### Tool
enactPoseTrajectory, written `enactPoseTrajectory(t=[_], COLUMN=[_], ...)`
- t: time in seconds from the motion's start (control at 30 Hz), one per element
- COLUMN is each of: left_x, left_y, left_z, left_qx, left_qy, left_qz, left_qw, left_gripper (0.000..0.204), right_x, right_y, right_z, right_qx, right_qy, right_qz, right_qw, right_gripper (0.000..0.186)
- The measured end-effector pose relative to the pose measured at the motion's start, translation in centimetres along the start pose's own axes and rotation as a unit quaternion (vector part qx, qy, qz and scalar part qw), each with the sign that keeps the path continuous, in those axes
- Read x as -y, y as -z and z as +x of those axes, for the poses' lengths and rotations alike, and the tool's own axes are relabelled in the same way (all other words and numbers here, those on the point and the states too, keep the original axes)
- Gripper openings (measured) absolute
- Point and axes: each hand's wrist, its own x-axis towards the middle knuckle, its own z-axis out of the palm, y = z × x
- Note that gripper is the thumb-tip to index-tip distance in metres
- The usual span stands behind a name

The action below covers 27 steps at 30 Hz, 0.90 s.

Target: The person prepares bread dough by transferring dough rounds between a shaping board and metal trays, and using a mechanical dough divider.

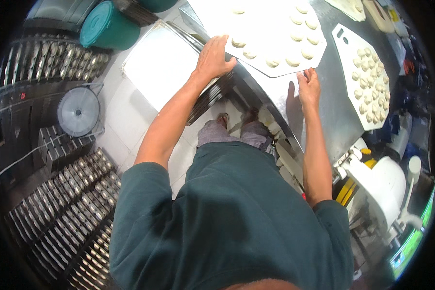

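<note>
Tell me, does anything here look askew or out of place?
The white board of dough pieces juts past the steel table edge, held by the left hand and right hand. No spills visible.

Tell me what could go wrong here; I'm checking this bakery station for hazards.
1. The white board carrying dough pieces juts past the steel table edge; the left hand and right hand grip only its near side, so it may tip or spill dough.
2. A second loaded board lies close by and could be bumped.
</note>
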Motion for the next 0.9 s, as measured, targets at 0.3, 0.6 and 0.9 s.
enactPoseTrajectory(t=[0.3,0.6,0.9], left_x=[-1.0,-1.0,-20.1], left_y=[0.3,-0.8,-10.1], left_z=[6.6,7.6,2.7], left_qx=[0.141,0.150,0.142], left_qy=[-0.111,-0.117,-0.393], left_qz=[-0.082,-0.189,-0.218], left_qw=[0.980,0.963,0.882], left_gripper=[0.062,0.024,0.020], right_x=[8.4,5.0,-11.5], right_y=[-9.1,0.2,12.3], right_z=[1.7,-4.5,-9.9], right_qx=[0.198,0.068,-0.178], right_qy=[0.319,0.285,0.162], right_qz=[-0.118,-0.072,-0.349], right_qw=[0.919,0.953,0.906], right_gripper=[0.030,0.032,0.016])
